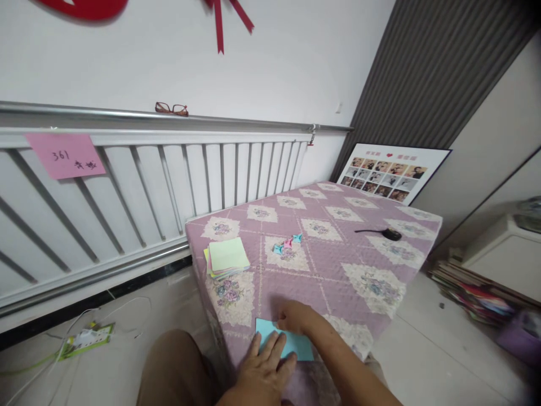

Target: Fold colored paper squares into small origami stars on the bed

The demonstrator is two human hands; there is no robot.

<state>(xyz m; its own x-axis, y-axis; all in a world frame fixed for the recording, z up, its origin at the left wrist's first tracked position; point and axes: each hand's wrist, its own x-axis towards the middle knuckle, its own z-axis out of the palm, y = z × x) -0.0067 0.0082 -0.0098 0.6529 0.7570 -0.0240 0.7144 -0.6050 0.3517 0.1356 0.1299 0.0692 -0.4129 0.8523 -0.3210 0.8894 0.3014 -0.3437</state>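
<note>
Purple cloth spans the frame's middle, and at bottom centre the blue paper, its long axis running left to right, lies under the flat, slightly spread left hand, the curled right hand nearer its upper edge, any pinch unclear.

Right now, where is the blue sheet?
Head view, bottom centre: the blue sheet lies on the purple tablecloth, under the left hand, with the right hand at its far edge.
</note>
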